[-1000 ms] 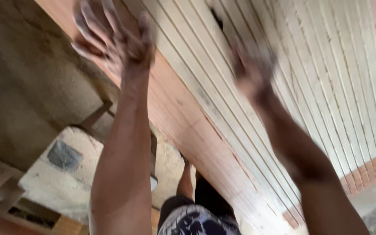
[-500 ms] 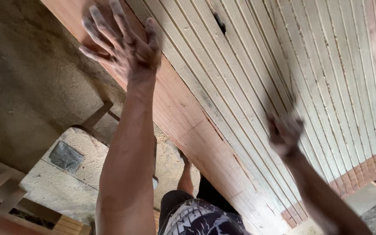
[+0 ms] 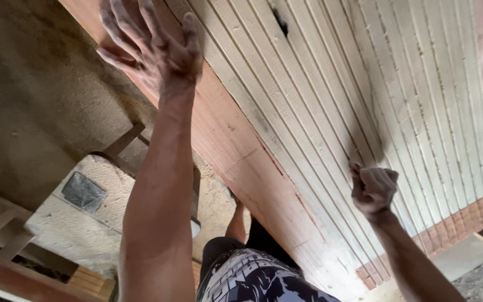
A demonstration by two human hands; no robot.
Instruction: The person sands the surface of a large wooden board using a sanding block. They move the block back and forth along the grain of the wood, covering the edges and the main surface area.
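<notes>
**Two arms raised against slatted boarding overhead**

The left hand (image 3: 152,47) is spread wide, fingers apart and dusted pale, its palm laid flat against the broad reddish-brown timber beam (image 3: 236,151) that runs diagonally across the view. Nothing is clasped in it — the open, flat pose reads as a brace or a press against the wood, the straight arm below carrying the push. The beam sits directly beside the pale grooved wooden slat panel (image 3: 331,95), edge to edge with it, and the left hand rests near the upper end of that seam.

The right hand (image 3: 373,187) is lower and curled into a loose fist, fingers drawn together. It sits against or just in front of the slat panel; whether it pinches something small cannot be told, since nothing shows between the fingers. Its closed shape close to the slats suggests a tap or a push with the knuckles rather than a grasp.

A dark knot hole (image 3: 279,21) marks the panel well above the right hand. At the panel's lower edge runs a reddish grooved strip (image 3: 465,218).

Beyond the beam is a rough grey-brown rendered wall (image 3: 34,100) and wooden framing pieces (image 3: 6,240). The person's black-and-white patterned shorts (image 3: 258,279) show between the arms.

No containers are in view.
</notes>
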